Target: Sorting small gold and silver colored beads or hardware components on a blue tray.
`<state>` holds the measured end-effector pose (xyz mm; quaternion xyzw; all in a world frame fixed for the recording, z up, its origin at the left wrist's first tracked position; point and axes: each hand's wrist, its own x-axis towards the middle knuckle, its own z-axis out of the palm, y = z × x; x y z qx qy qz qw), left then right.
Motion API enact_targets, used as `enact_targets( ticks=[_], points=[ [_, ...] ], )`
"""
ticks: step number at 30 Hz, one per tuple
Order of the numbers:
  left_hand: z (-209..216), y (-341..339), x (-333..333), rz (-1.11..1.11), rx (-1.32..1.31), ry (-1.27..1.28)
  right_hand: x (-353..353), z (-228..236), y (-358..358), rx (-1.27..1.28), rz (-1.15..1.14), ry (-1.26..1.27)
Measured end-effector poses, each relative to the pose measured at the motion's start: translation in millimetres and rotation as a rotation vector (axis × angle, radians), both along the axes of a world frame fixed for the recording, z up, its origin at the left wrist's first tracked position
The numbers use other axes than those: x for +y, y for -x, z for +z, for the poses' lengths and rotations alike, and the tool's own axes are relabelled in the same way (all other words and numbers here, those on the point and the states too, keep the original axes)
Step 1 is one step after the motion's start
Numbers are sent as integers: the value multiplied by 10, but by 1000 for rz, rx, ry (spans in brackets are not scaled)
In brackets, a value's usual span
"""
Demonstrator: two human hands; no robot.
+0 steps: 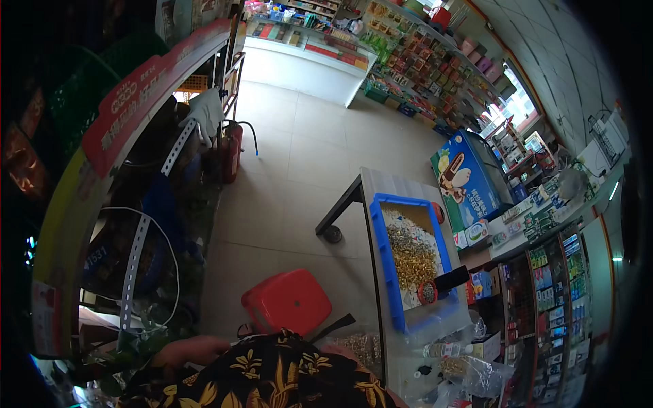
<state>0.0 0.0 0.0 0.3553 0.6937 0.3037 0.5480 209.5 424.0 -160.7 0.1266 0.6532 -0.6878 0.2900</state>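
At the lower edge, beside dark patterned clothing, part of my left hand or forearm (194, 350) shows near green leaves; its fingers cannot be made out. A small patch of skin, seemingly my right hand or arm (340, 351), shows at the clothing's right edge, next to a clear bag of small pale pieces (364, 345). Whether either hand holds anything is hidden. On the table to the right lies a blue tray (385, 255) with a heap of small gold-coloured pieces (412, 264). A red round object (427, 292) and a black oblong object (452, 278) rest at its right side.
A red plastic stool (289, 302) stands left of the wheeled table (371, 187). Shelving (136, 272) lines the left, with a fire extinguisher (232, 153) beside it. Ahead is a white glass-topped counter (299, 68); to the right, a blue freezer (469, 178) and clear plastic bags (483, 376).
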Motion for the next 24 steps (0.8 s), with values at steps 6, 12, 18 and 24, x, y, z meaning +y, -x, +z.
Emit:
enact_targets(
  ticks=[6, 12, 18, 24],
  points=[
    [-37, 64, 8, 90, -280, -118, -365, 1103, -43, -330, -303, -85],
    [167, 2, 295, 301, -561, -171, -316, 1472, -158, -210, -379, 136],
    [376, 110, 784, 238, -199, -229, 207, 1452, 52, -132, -374, -98],
    [907, 350, 1798, 155, -326, 42, 1090, 829, -73, -6, -656, -156]
  ],
)
